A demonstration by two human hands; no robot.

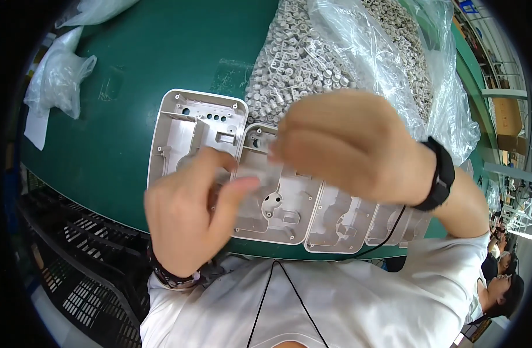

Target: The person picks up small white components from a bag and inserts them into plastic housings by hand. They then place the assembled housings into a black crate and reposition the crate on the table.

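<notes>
My left hand [182, 211] is over the lower part of a light grey plastic housing [179, 136], its thumb and index finger apart and nothing visible between them. Its other fingers are out of sight. The thumb reaches toward a second housing [286, 235] on the right, which has ribs, posts and round holes inside. Above this second housing is my right hand [341, 148], smeared by motion, with its fingers bent and bunched together. Its fingertips point at the housing's upper part; whatever they pinch is too blurred to make out.
More open housings [335, 243] stand in a row to the right along the green table's [156, 52] near edge. Beyond them lies a clear bag [359, 35] heaped with small grey plastic parts. Crumpled plastic bags [63, 72] lie far left; a black crate [80, 255] stands below.
</notes>
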